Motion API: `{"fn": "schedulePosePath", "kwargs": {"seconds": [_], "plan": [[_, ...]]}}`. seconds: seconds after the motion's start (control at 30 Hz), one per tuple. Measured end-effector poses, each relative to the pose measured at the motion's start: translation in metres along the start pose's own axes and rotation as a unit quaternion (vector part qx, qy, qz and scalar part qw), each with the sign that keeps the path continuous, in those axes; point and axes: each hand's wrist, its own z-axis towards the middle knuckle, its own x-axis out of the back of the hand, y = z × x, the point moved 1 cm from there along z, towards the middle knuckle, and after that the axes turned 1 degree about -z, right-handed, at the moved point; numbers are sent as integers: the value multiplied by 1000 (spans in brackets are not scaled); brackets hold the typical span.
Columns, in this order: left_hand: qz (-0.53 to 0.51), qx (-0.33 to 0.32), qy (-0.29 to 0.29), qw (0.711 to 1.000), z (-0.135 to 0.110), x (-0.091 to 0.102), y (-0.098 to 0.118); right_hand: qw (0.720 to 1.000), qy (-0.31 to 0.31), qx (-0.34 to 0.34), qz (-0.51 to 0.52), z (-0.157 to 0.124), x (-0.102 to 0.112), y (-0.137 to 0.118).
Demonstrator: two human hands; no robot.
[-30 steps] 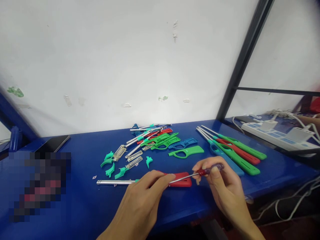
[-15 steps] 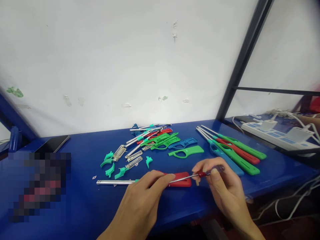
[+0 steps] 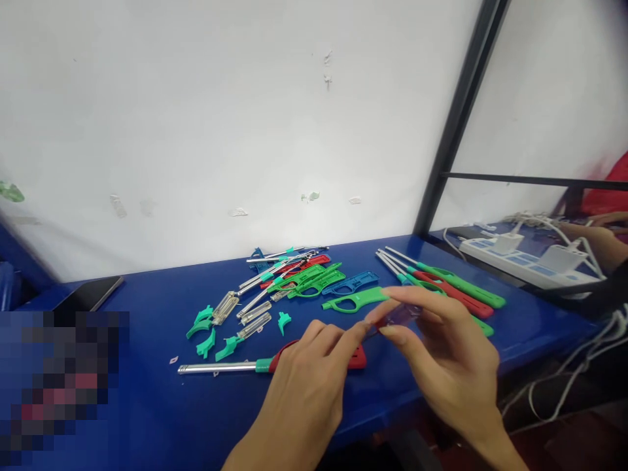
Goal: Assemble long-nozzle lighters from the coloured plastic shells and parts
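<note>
A red long-nosed lighter (image 3: 356, 356) with a metal tube (image 3: 216, 368) lies on the blue bench (image 3: 147, 392) near its front edge. My left hand (image 3: 309, 386) rests on its red body, fingers pressed down on it. My right hand (image 3: 441, 353) pinches a small screwdriver (image 3: 400, 315) with a red and clear handle, held just above the lighter's right end. The screwdriver's shaft is hidden between my fingers.
Loose green, red and blue lighter shells, metal tubes and teal triggers (image 3: 289, 281) lie behind my hands. Three finished lighters (image 3: 456, 288) lie to the right. A phone (image 3: 88, 294) sits far left, a power strip (image 3: 530, 265) far right, beside another person's arm (image 3: 596, 239).
My right hand has lifted the screwdriver up and left, closer to my left fingertips. The view has shifted a little to the right and down.
</note>
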Motion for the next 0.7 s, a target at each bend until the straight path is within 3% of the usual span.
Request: {"fn": "schedulePosePath", "kwargs": {"seconds": [0.2, 0.4, 0.7], "plan": [[5, 30, -22, 999, 21, -11, 6, 996, -18, -24, -88, 12, 2, 7], [9, 59, -34, 998, 19, -23, 2, 993, -37, -24, -107, 11, 2, 12], [-16, 64, -36, 997, 17, -24, 1, 994, -40, -39, -93, 10, 1, 11]]}}
